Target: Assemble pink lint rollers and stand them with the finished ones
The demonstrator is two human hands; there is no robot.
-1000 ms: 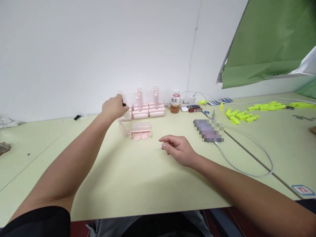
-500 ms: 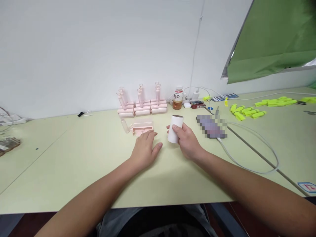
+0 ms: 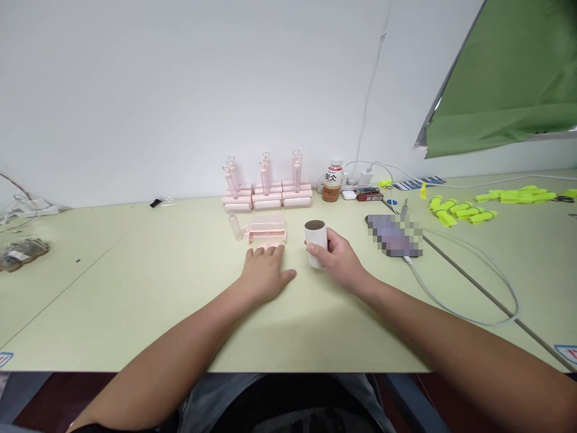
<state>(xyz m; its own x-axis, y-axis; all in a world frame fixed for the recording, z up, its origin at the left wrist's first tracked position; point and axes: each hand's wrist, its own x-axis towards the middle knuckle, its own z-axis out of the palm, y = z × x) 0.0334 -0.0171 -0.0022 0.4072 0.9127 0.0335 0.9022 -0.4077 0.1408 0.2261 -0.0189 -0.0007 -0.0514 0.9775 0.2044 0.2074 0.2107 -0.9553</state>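
My right hand [image 3: 339, 260] is closed round a white paper roll [image 3: 318, 257], a hollow tube with a brown inner wall. The roll stands nearly upright, its round opening facing up. My left hand [image 3: 265, 276] lies palm down with fingers stretched out and thumb apart. Its fingertips reach a pink part just in front of an opened pink case [image 3: 268, 236], partly hidden by the fingers. The case has a clear lid [image 3: 269, 221] behind it. A clear, pale pink tube [image 3: 235, 227] stands slightly tilted to the left of the case.
Several pink rollers with looped handles [image 3: 267, 201] stand along the wall. Right of them are a brown-and-white bottle [image 3: 332, 182] and small boxes [image 3: 369, 194]. A phone [image 3: 393, 236] lies on its white cable [image 3: 455, 313]. Yellow-green strips [image 3: 464, 210] lie further right.
The paper roll has tipped so its opening shows more, and my right hand has lowered a little. My left hand's fingers have flattened near the pink case. The view has shifted slightly.
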